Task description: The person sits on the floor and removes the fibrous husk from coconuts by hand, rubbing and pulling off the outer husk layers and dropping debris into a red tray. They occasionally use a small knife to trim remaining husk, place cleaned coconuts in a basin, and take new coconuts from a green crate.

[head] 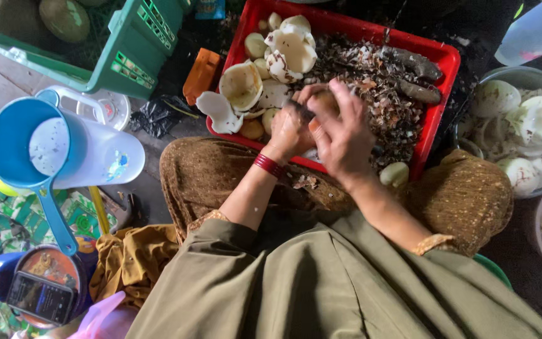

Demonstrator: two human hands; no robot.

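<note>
Head view. Item 1: my left hand (290,129), red bangles at the wrist, fingers curled around a brown-skinned coconut piece (323,100). Item 2: my right hand (345,135), fingers spread over the same piece, held above the red tray (437,119) of shavings. Item 3: metal bowl (472,147) of peeled white pieces, right. Item 4: blue jug (17,147), left.

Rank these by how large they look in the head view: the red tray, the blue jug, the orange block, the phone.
1. red tray, clearly the largest.
2. blue jug.
3. and 4. phone and orange block: they look about alike, and the phone lies nearer the camera, so I leave them unranked.
</note>
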